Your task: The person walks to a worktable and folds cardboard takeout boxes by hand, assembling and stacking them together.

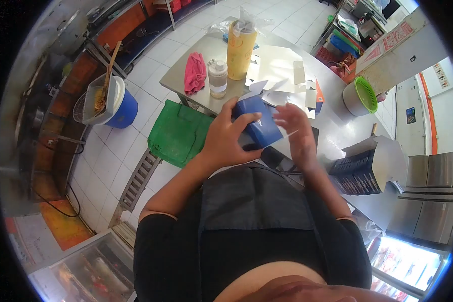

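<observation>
A small blue cardboard box (260,121) is gripped in my left hand (227,135), with the thumb on the near side and the fingers around its upper edge. White inner flaps stand up at its far end and stick out on its right side. My right hand (298,133) hovers at that right side, fingers apart and slightly blurred, close to the flaps. Whether its fingertips touch them I cannot tell. Beyond the box, flat white carton pieces (278,68) lie on the metal table (332,121).
On the table stand a tall yellow roll (240,53), a clear bottle (217,83), a pink cloth (195,73), a pot with a green basket (366,95) and dark blue folded cartons (355,168). A green-lidded bin (178,131) and blue bucket (126,109) are left.
</observation>
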`<state>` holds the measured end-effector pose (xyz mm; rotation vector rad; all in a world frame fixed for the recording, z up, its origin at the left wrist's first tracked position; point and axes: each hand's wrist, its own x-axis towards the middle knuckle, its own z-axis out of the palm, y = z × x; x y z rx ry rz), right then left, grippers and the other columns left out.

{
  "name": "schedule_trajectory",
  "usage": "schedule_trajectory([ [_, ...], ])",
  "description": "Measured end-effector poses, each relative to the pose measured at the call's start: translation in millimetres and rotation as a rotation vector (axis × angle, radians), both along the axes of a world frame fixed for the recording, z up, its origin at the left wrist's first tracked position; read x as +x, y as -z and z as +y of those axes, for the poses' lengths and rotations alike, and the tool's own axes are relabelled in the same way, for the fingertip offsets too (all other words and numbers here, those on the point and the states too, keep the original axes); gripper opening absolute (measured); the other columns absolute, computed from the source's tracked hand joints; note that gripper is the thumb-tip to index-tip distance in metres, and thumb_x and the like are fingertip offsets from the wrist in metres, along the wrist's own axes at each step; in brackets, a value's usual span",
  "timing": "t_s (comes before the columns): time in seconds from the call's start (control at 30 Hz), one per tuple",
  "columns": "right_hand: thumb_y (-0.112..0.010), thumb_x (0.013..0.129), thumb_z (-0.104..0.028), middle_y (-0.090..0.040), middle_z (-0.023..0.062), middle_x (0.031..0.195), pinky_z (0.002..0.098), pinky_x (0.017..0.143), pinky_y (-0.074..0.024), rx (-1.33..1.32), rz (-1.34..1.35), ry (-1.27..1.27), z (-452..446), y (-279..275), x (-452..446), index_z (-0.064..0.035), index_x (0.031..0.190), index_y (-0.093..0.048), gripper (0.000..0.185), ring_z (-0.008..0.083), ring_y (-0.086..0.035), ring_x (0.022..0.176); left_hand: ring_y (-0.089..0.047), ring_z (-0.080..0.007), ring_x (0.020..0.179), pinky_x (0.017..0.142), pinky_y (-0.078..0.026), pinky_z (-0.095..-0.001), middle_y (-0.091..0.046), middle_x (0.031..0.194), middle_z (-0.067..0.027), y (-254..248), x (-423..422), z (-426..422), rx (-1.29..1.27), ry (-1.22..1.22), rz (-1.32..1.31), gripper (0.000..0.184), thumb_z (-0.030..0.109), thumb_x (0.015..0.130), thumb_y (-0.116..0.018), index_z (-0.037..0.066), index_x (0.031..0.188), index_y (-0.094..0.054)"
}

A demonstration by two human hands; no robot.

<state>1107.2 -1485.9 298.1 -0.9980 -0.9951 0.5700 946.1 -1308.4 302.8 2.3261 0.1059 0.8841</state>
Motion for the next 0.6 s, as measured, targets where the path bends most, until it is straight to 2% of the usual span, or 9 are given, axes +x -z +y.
schedule_trajectory([
  [0.07,-0.063,0.105,-0.025,-0.056,0.0146,0.142,0.0337,0.109,-0.0410,-0.227,0.068,-0.041,-5,-1,-8,-0.0007,0.149,-0.045,0.054,0.0202,-0.052,0.132,-0.058,-0.0476,0.122,0.099,-0.053,-0.0514,-0.045,0.145,-0.0243,0,1,-2,0.089,-0.010,-0.068,0.083,0.032,0.057,-0.095,0.024,0.133,-0.063],
  [0.1,-0.068,0.102,-0.015,-0.062,0.0099,0.133,0.0291,0.104,-0.0443,-0.302,0.203,-0.031,-3,-3,-14,-0.0004,0.146,-0.050,0.049,0.0141,-0.057,0.121,-0.057,-0.0471,0.124,0.100,-0.053,-0.0515,-0.045,0.145,-0.0246,0,2,-3,0.137,-0.002,-0.058,0.083,0.031,0.058,-0.095,0.025,0.134,-0.063],
  [0.2,-0.067,0.104,-0.017,-0.068,0.0055,0.119,0.0267,0.097,-0.0476,-0.547,0.209,-0.091,-5,0,-5,-0.0002,0.137,-0.057,0.039,0.0103,-0.061,0.108,-0.054,-0.0460,0.129,0.103,-0.051,-0.0525,-0.044,0.145,-0.0248,1,8,-10,0.194,0.021,-0.023,0.081,0.030,0.059,-0.094,0.027,0.134,-0.063],
  [0.27,-0.068,0.104,-0.019,-0.070,0.0029,0.112,0.0258,0.092,-0.0490,-0.535,0.148,-0.086,-6,-11,-10,0.0000,0.131,-0.061,0.034,0.0083,-0.062,0.101,-0.052,-0.0461,0.131,0.105,-0.049,-0.0538,-0.044,0.145,-0.0245,2,9,-14,0.122,0.018,0.003,0.078,0.029,0.060,-0.094,0.026,0.132,-0.063],
  [0.4,-0.069,0.104,-0.020,-0.072,0.0013,0.104,0.0248,0.087,-0.0494,-0.560,0.123,-0.119,-10,-6,-10,0.0008,0.120,-0.066,0.027,0.0065,-0.063,0.096,-0.046,-0.0468,0.136,0.111,-0.043,-0.0576,-0.042,0.144,-0.0254,13,9,-12,0.199,0.024,-0.043,0.070,0.028,0.062,-0.093,0.021,0.125,-0.063],
  [0.43,-0.070,0.103,-0.021,-0.071,0.0008,0.098,0.0239,0.085,-0.0490,-0.563,0.170,-0.044,-9,-6,-15,-0.0004,0.110,-0.067,0.021,0.0062,-0.063,0.092,-0.044,-0.0472,0.137,0.112,-0.041,-0.0580,-0.042,0.144,-0.0255,19,11,-12,0.208,-0.002,-0.073,0.067,0.028,0.063,-0.092,0.020,0.123,-0.063],
  [0.53,-0.072,0.102,-0.020,-0.068,-0.0003,0.090,0.0234,0.081,-0.0481,-0.462,0.125,0.177,-6,12,-13,-0.0033,0.099,-0.066,0.018,0.0055,-0.060,0.086,-0.041,-0.0493,0.139,0.117,-0.034,-0.0627,-0.042,0.143,-0.0260,20,11,-10,0.189,-0.083,-0.100,0.059,0.025,0.065,-0.090,0.018,0.117,-0.064],
  [0.57,-0.071,0.101,-0.011,-0.057,-0.0053,0.084,0.0235,0.078,-0.0414,-0.481,0.186,0.260,-1,9,-18,-0.0107,0.085,-0.053,0.024,0.0055,-0.052,0.081,-0.041,-0.0494,0.140,0.117,-0.033,-0.0642,-0.042,0.143,-0.0258,22,11,-9,0.204,-0.121,-0.095,0.058,0.025,0.065,-0.090,0.018,0.117,-0.065],
  [0.6,-0.070,0.101,-0.011,-0.056,-0.0060,0.084,0.0237,0.077,-0.0410,-0.479,0.162,0.284,0,13,-17,-0.0109,0.085,-0.052,0.025,0.0049,-0.051,0.081,-0.040,-0.0496,0.140,0.117,-0.032,-0.0656,-0.042,0.143,-0.0256,24,12,-9,0.217,-0.157,-0.089,0.057,0.025,0.064,-0.090,0.018,0.116,-0.065],
])
